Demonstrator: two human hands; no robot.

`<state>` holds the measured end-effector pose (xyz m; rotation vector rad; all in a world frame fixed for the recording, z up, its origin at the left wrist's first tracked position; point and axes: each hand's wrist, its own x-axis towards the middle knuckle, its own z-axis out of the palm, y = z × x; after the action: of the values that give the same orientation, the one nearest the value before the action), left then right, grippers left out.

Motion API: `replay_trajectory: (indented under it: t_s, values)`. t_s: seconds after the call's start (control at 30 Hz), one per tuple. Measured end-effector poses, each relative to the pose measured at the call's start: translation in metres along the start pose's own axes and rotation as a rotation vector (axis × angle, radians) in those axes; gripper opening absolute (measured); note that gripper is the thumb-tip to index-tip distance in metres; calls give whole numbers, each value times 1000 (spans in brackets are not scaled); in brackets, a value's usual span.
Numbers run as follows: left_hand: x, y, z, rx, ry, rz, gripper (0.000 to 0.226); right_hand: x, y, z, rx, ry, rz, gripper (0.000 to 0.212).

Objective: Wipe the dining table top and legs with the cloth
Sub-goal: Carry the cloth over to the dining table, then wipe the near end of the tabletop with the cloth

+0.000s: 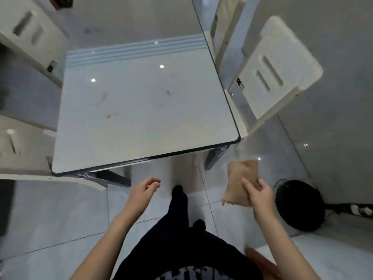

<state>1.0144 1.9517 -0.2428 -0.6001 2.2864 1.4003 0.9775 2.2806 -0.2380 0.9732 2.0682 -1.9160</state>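
The dining table (141, 110) has a glossy pale top with a dark rim and a few small smudges, and fills the upper middle of the head view. Two dark table legs (215, 158) show under its near edge. A folded beige cloth (240, 178) hangs in the air below the table's near right corner, pinched in my right hand (259, 194). My left hand (144, 190) floats just short of the near edge with its fingers loosely curled and nothing in them. Neither hand touches the table.
White chairs stand on the right side (278, 69) and left side (26, 33) of the table. Another person's dark-haired head (298, 205) is low at my right, close to my right arm. My dark-trousered legs (179, 219) stand on a pale tiled floor.
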Motion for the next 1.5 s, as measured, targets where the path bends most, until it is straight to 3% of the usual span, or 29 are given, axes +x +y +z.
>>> replay_trajectory:
  t_s: [0.17,0.47,0.53,0.67,0.87,1.07,1.23,1.4,1.5]
  values:
    - [68,30,-23,20,20,52,18,59,-52,59,-62,-12,-113,16]
    - [212,85,-67,270,95,272,32,151,-143,148,-296,2,-484,6]
    - [239,89,-70,315,112,294,34,168,-150,164,-420,-30,-611,12]
    - [278,83,-71,400,163,279,43,199,-129,194,-934,-84,-936,19]
    - [303,58,-65,548,256,218,56,202,-57,222,-1186,-377,-1019,20]
    - [314,35,-66,696,250,182,58,209,-61,226,-1154,-472,-1036,68]
    - [322,17,-60,746,273,213,57,252,-47,255,-1386,-576,-1020,72]
    - [325,10,-57,744,336,228,57,280,-60,268,-1367,-580,-1119,62]
    - [325,7,-55,746,376,262,56,337,-99,311,-1349,-449,-1090,60]
